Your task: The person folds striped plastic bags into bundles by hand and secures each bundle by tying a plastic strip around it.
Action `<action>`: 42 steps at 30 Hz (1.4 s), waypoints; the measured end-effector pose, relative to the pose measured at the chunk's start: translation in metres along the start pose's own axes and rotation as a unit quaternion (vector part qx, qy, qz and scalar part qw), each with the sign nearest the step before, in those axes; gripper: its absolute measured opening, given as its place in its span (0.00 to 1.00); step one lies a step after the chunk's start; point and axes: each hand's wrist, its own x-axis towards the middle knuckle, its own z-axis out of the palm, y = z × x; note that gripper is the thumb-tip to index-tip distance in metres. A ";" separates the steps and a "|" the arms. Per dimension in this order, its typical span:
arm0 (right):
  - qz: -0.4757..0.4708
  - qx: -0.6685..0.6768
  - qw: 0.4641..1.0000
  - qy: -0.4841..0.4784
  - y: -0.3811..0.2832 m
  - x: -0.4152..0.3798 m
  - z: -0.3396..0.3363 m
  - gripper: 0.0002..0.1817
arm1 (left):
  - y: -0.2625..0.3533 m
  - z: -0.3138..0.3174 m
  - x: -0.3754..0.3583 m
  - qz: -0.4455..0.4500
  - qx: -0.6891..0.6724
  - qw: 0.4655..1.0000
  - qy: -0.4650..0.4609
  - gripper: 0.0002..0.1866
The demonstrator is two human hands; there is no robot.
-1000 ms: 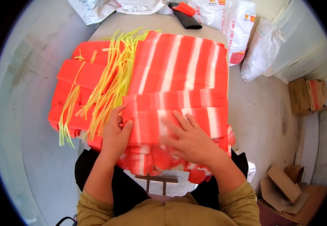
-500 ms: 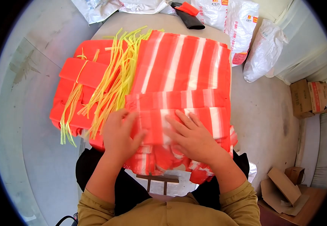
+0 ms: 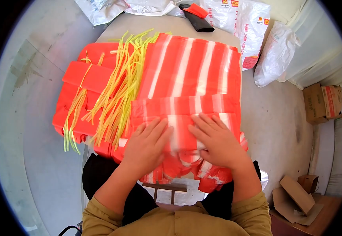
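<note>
A stack of red-and-white striped plastic bags (image 3: 190, 67) lies before me, its near part folded over into a flat striped bundle (image 3: 186, 105). My left hand (image 3: 147, 145) rests on the left side of this fold, palm down with fingers stretched out. On its right side lies my right hand (image 3: 216, 137), also flat and fingers spread. Crumpled bag ends hang below the fold toward my lap. Left of the stack, yellow plastic strips (image 3: 127, 86) lie in a loose bunch. Beside them is a pile of folded red bags (image 3: 88, 76), the top one tied with yellow strips.
White printed sacks (image 3: 253, 31) stand at the far edge of the table (image 3: 139, 24), with a black roll (image 3: 199, 21) near them. Another white sack (image 3: 277, 53) is on the floor at right. Cardboard boxes (image 3: 316, 103) stand along the right wall.
My left hand has moved right and come down flat on the fold. My right hand has slid slightly right, its fingers still spread on the striped plastic.
</note>
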 end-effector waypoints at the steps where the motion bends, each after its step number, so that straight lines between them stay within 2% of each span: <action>1: 0.009 -0.022 1.000 -0.001 0.004 -0.004 -0.003 0.37 | 0.000 0.001 0.000 -0.002 0.002 1.000 0.000 0.41; 7: 0.025 -0.071 0.996 0.043 0.015 -0.016 -0.001 0.35 | 0.006 0.000 0.001 -0.018 0.013 1.000 0.002 0.40; 15: 0.031 -0.078 0.996 0.043 0.019 -0.020 -0.012 0.33 | -0.014 -0.009 -0.009 -0.033 0.081 0.996 0.032 0.33; 18: 0.029 -0.094 0.994 0.039 0.022 -0.022 -0.013 0.33 | -0.014 -0.014 -0.009 -0.040 0.057 0.997 0.026 0.31; 22: 0.039 -0.054 0.997 0.040 0.021 -0.027 -0.026 0.29 | -0.022 -0.031 -0.014 -0.044 -0.044 0.998 0.015 0.31; 24: 0.104 0.030 0.994 -0.001 0.019 -0.031 -0.044 0.28 | -0.031 -0.039 -0.017 -0.035 -0.111 0.993 0.014 0.31; 27: 0.186 0.114 0.976 -0.005 0.025 -0.041 -0.055 0.22 | -0.044 -0.041 -0.023 -0.037 -0.217 0.975 0.025 0.21; 28: 0.212 0.136 0.968 0.003 0.028 -0.044 -0.057 0.19 | -0.045 -0.039 -0.022 -0.091 -0.282 0.955 0.021 0.18; 30: 0.240 0.193 0.948 0.076 0.044 -0.042 -0.044 0.19 | -0.046 -0.036 -0.021 -0.198 -0.404 0.893 0.012 0.12; 33: 0.313 0.268 0.887 0.208 0.051 -0.025 -0.034 0.19 | -0.045 -0.035 -0.003 -0.300 -0.501 0.807 0.090 0.13; 34: 0.340 0.290 0.858 0.255 0.051 -0.018 -0.033 0.19 | -0.043 -0.033 0.004 -0.311 -0.504 0.796 0.125 0.15; 36: 0.249 0.177 0.888 0.344 0.073 -0.010 -0.013 0.22 | -0.044 -0.021 0.019 -0.331 -0.505 0.772 0.197 0.18; 37: 0.199 0.118 0.894 0.384 0.078 -0.006 -0.007 0.24 | -0.053 -0.009 0.020 -0.329 -0.461 0.799 0.200 0.26; 39: 0.144 0.052 0.934 0.322 0.068 -0.003 -0.004 0.27 | -0.054 0.003 0.021 -0.252 -0.230 0.906 0.251 0.28; 40: 0.117 0.019 0.950 0.289 0.059 0.000 -0.003 0.29 | -0.047 0.003 0.025 -0.207 -0.108 0.935 0.268 0.30; 41: 0.081 0.001 0.967 0.243 0.048 0.005 -0.005 0.29 | -0.033 -0.002 0.027 -0.234 -0.036 0.945 0.226 0.35; 42: 0.044 -0.016 0.980 0.195 0.035 0.010 -0.008 0.30 | -0.024 -0.009 0.030 -0.178 -0.018 0.963 0.201 0.35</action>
